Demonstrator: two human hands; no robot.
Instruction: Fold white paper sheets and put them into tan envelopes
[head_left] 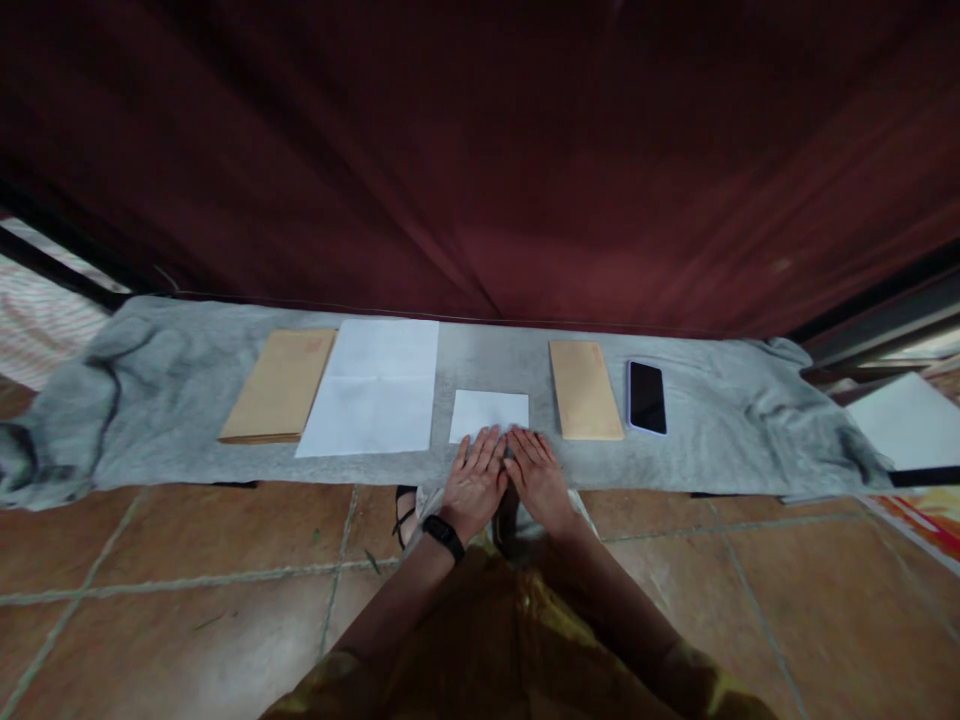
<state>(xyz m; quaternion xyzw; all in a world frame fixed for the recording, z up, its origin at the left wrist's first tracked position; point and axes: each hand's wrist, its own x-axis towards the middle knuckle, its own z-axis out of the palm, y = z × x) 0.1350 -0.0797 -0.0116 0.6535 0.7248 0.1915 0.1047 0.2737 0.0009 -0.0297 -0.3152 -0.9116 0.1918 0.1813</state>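
A small folded-looking white paper [490,409] lies flat on the grey cloth, in front of me at the middle. My left hand [474,484] lies palm down with its fingers stretched out, the tips over the paper's near edge. Beside it, my right hand [539,478] is also flat, fingers extended near the paper's lower right corner. Neither hand grips anything. To the left are a larger creased white sheet [373,388] and a stack of brown envelopes [281,385]. On the right, a single brown envelope [586,390] lies beside a phone [646,398] with a dark screen.
The grey cloth [750,420] covers a long narrow bench, bunched at both ends. A dark red curtain [480,200] hangs right behind it. Dark metal bars stand at either side. Below is a brown tiled floor [225,620]; a white panel [911,420] is at the far right.
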